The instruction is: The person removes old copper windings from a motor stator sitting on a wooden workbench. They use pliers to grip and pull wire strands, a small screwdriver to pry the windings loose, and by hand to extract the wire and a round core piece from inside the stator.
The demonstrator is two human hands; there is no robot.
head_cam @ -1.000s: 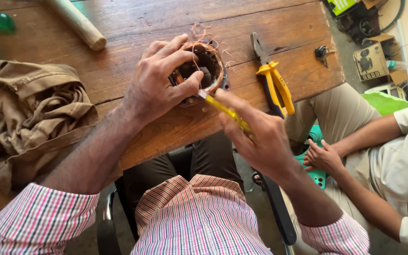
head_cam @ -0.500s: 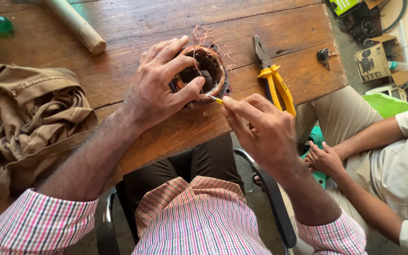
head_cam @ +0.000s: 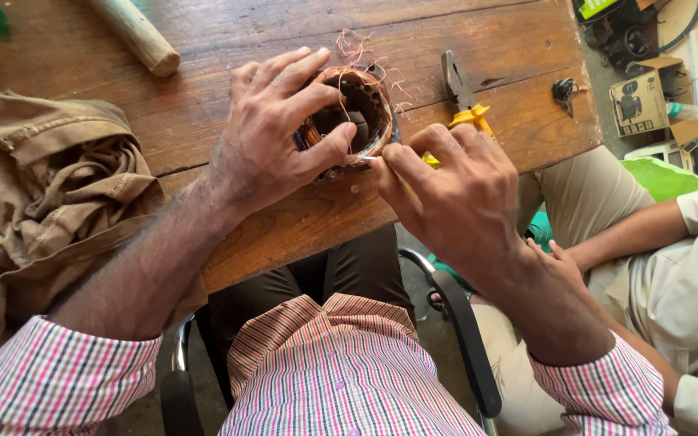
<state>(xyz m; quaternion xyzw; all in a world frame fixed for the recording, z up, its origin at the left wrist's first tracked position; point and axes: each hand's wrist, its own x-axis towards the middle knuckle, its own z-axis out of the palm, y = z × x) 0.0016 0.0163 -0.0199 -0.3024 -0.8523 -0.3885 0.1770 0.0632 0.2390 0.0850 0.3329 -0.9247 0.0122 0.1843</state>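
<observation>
A copper-wound motor stator is gripped by the left hand on the wooden table. At its five o'clock edge, a thin yellow tool is pinched by the right hand. Yellow-handled pliers are seen at three o'clock.

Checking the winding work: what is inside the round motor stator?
Inside the stator: dark slots and copper wire. The left hand covers its left side; the right hand hides the tool tip.
</observation>
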